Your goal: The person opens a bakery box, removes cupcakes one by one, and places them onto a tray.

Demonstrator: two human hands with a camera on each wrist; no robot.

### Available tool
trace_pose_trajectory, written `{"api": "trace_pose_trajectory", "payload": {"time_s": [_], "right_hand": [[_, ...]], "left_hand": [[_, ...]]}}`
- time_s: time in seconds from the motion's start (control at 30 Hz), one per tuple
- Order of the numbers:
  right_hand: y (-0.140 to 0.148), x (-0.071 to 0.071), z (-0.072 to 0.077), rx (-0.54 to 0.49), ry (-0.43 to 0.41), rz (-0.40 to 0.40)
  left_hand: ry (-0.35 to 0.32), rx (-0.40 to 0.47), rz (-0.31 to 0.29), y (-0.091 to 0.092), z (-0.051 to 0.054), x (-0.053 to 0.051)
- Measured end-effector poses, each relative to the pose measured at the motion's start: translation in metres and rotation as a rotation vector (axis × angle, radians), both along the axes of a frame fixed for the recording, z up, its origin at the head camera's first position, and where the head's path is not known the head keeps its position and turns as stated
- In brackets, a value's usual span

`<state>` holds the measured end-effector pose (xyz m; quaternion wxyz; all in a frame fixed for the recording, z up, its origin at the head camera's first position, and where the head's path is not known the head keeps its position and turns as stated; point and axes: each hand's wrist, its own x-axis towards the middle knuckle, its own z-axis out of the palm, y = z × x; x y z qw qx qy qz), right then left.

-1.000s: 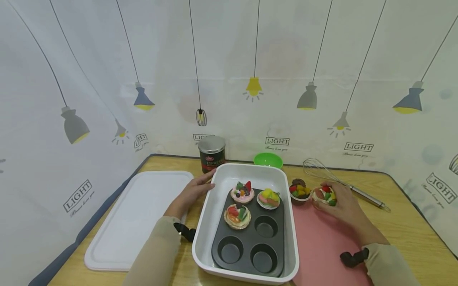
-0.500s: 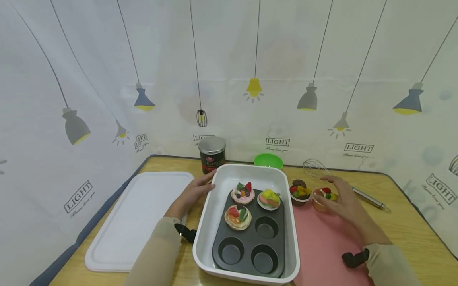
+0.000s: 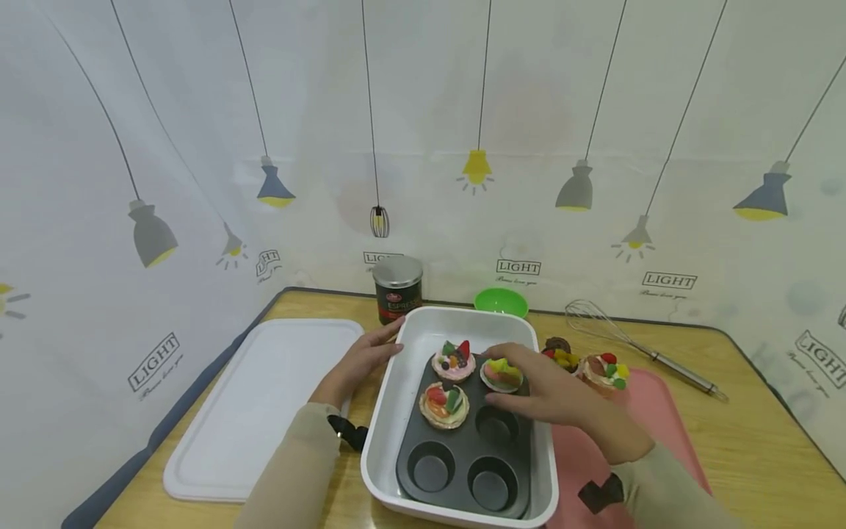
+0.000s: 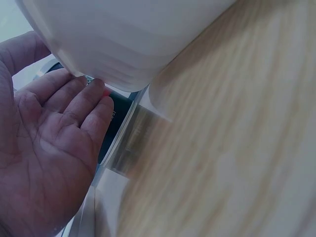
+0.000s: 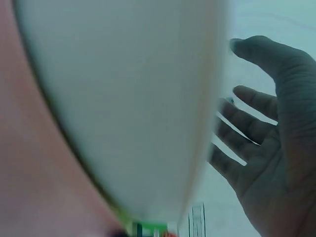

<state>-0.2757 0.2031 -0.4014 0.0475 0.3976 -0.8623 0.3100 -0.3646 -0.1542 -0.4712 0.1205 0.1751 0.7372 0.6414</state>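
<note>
My left hand (image 3: pixel 357 364) touches the upper left side of a white rectangular dish (image 3: pixel 378 448); the left wrist view shows its loosely extended fingers (image 4: pixel 81 101) against the dish's outer wall. Inside the dish lies a dark muffin pan (image 3: pixel 459 459) bearing a pink fruit tart (image 3: pixel 453 361), a cream fruit tart (image 3: pixel 444 405) and a yellow-topped tart (image 3: pixel 504 373). Over the dish's right side, my right hand (image 3: pixel 555 389) has its thumb and fingers spread around the yellow-topped tart. Whether it touches that tart I cannot tell. In the right wrist view my right hand (image 5: pixel 269 133) appears with fingers apart.
Right of the dish are a chocolate fruit tart (image 3: pixel 562 358), another fruit tart (image 3: pixel 604 373), a pink board (image 3: pixel 651 411) and a whisk (image 3: pixel 674 371). Behind stand an espresso tin (image 3: pixel 399 294) and a green bowl (image 3: pixel 501 302). A white board (image 3: pixel 264 404) lies left.
My right hand has let go of the fruit tart beside the chocolate one and moved left over the muffin pan. My left hand has stayed at the dish's side. The view has shifted slightly.
</note>
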Motion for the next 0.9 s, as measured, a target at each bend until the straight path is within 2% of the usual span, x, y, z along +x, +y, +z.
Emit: {"api": "trace_pose_trajectory", "payload": {"time_s": [0.13,0.33,0.53,0.9], "right_hand": [[-0.034,0.001,-0.005,0.080,-0.063,0.100],[-0.058,-0.001,-0.026,0.138,-0.046,0.152],[-0.060,0.000,-0.028,0.138,-0.025,0.118],[-0.057,-0.003,-0.030,0.163,-0.085,0.110]], "left_hand": [[-0.005,0.008,0.004,-0.001,0.000,0.000],[-0.022,-0.005,0.015,-0.001,-0.001,0.000],[-0.005,-0.014,0.017,0.001,0.002,-0.004],[-0.005,0.000,0.002,-0.001,-0.002,-0.004]]}}
